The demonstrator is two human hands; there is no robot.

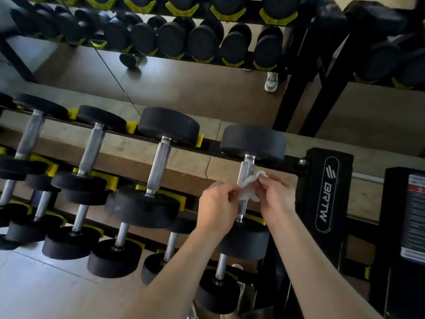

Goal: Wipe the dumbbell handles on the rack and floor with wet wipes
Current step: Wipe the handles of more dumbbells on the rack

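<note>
A white wet wipe [249, 187] is held between both hands just above the rightmost dumbbell's steel handle [246, 171] on the top tier of the rack. My left hand [218, 203] pinches the wipe's left edge. My right hand [276, 194] pinches its right side, fingers curled. The wipe covers the middle of that handle; whether it touches the steel I cannot tell. The dumbbell has black round heads [253, 141] at both ends.
Three more dumbbells [158, 162] lie to the left on the same tier, with lower tiers [119, 236] below. The black rack post marked BRTW [326, 192] stands right of my hands. A mirror [184, 84] behind reflects the racks. Light floor [46, 291] lies lower left.
</note>
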